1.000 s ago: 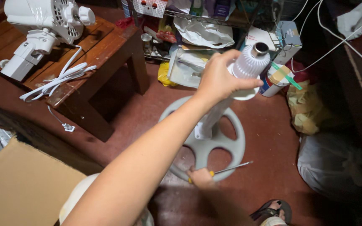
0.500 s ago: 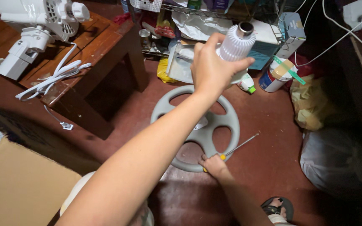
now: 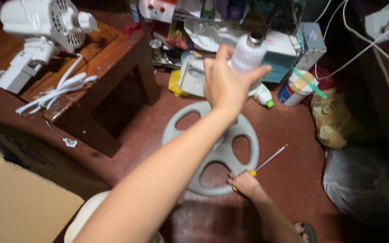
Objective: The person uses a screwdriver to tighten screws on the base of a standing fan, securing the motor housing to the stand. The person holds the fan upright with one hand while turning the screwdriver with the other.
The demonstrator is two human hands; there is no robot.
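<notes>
Left hand point(image 3: 228, 85) grips ribbed white pole point(image 3: 247, 56); right hand point(image 3: 245, 183) clasps screwdriver point(image 3: 266, 162) on round base point(image 3: 212, 148).

A fan motor point(image 3: 41, 27) sits on the table point(image 3: 109, 49), left of the fan base point(image 3: 212, 148).

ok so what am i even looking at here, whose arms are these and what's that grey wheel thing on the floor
There is one picture, taken by a camera worn on a person's head and looking down, so both arms are that person's own. The left hand holds the ribbed white top of a pole; its lower part is hidden behind the arm. The grey wheel is a round fan base with cut-outs, lying on the red floor. The right hand rests at its rim with a grip on a yellow-handled screwdriver. On the wooden table to the left lie a white fan motor and its cord.
</notes>
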